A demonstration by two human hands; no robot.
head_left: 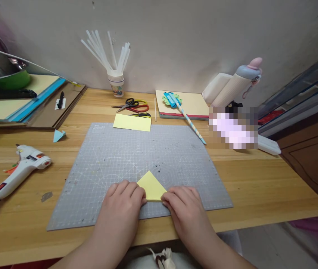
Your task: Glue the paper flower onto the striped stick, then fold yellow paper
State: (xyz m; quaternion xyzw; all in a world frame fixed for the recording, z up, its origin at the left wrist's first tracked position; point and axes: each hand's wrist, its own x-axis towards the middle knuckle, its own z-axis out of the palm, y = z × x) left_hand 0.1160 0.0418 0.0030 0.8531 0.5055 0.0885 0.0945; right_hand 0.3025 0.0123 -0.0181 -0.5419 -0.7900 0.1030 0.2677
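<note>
A small yellow paper (152,187), folded into a triangle with its point facing away from me, lies on the grey cutting mat (114,157) near the front edge. My left hand (125,201) pinches its left corner, the thumb and fingers closed together there. At the right corner, my right hand (185,205) grips the paper between thumb and fingers. The fingertips partly hide both corners. A flat yellow paper strip (132,122) rests at the mat's far edge.
A white glue gun (21,168) lies to the left, near a small blue folded paper (59,135). Behind the mat are scissors (127,105), a utility knife (143,115) and a paper cup (116,86) of straws. A striped paper stick (188,119) leans across a paper stack (195,102).
</note>
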